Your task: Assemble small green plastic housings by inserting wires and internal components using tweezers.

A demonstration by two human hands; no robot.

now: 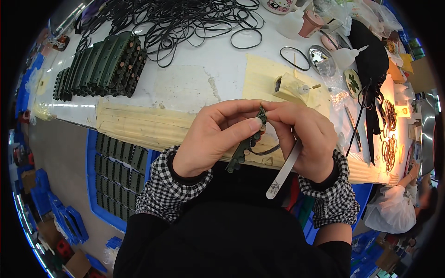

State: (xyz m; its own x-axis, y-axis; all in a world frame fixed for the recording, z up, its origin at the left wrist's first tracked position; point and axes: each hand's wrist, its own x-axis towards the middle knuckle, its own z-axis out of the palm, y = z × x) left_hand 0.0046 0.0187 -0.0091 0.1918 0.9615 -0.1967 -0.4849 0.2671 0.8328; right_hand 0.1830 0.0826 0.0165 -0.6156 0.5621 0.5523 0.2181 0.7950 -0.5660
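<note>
Left hand (211, 139) and right hand (303, 139) both pinch the dark green plastic wheel strip (245, 144), held over the near edge of the white worktable (185, 83). Right hand also grips a flat white file (283, 169), which points down. Row of dark green plastic parts (99, 67) and loose black rubber bands (185, 21) lie well apart, far side. Bare surface between.

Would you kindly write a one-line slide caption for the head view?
Both hands, left hand and right hand, hold a small green wheeled part over the workbench.
</note>
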